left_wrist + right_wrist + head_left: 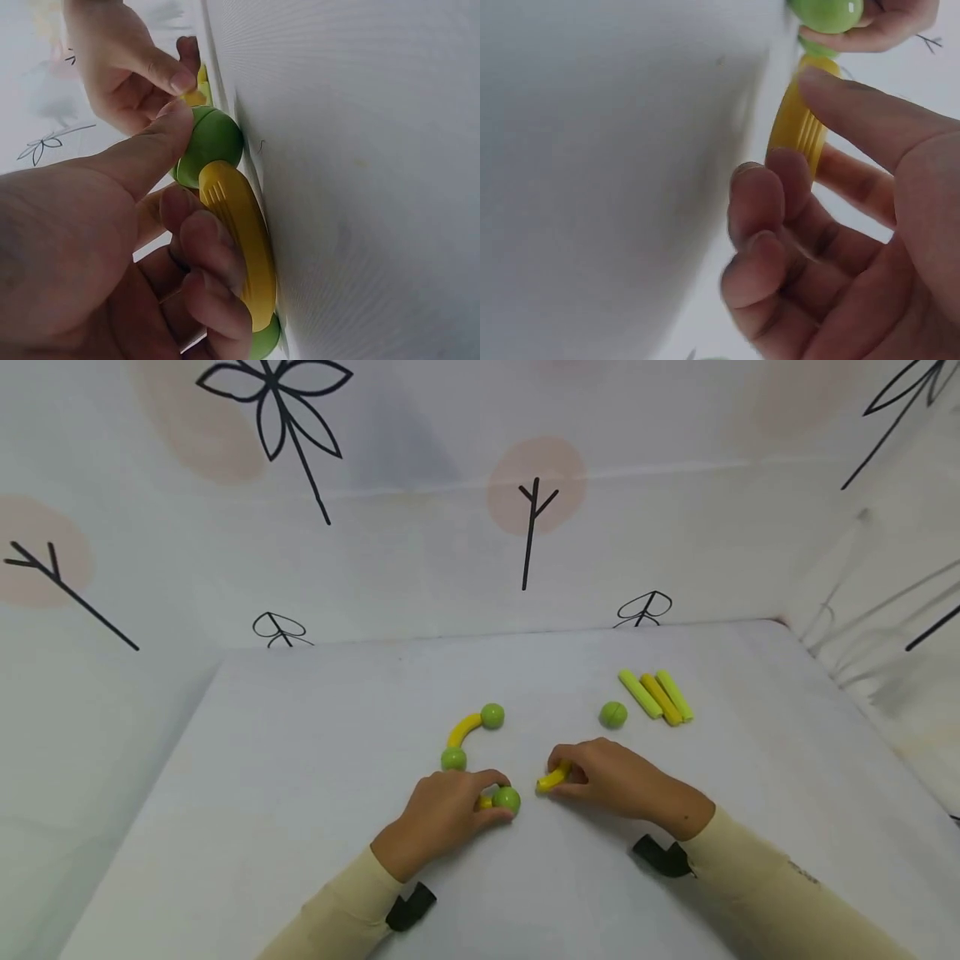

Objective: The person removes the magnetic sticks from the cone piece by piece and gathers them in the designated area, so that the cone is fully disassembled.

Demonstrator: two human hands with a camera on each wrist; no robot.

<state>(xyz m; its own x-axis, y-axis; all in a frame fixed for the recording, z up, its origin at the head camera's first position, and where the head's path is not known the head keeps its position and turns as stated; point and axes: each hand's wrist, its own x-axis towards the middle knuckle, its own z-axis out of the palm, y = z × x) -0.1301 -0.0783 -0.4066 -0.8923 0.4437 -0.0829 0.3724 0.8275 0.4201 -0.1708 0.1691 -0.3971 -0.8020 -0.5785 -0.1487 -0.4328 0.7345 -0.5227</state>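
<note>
While a green ball (pixel 507 799) and the yellow curve (pixel 238 240) joined to it are pinched by the left hand (pixel 442 814) at lower centre of the head view, a second yellow curve (pixel 553 777) is held between thumb and curled fingers of the right hand (pixel 615 779) just right of it, its free end apart from the ball. A miss could be judged likely if that end is brought in off-centre: the ball is round and could be nudged aside and rolled across the table (pixel 300 827), since it is steadied only by a thumb from above. The finished part of the chain, an arch (pixel 462 728) between two balls (pixel 492 716) above the left hand, could be dragged or pulled apart if the left hand is shifted. In the right wrist view the curve is gripped near its ribbed end (pixel 801 127), so little length is left for aiming. A loose ball (pixel 612 714) and three sticks (pixel 656 695) at right centre lie near enough to be knocked by the right forearm
</note>
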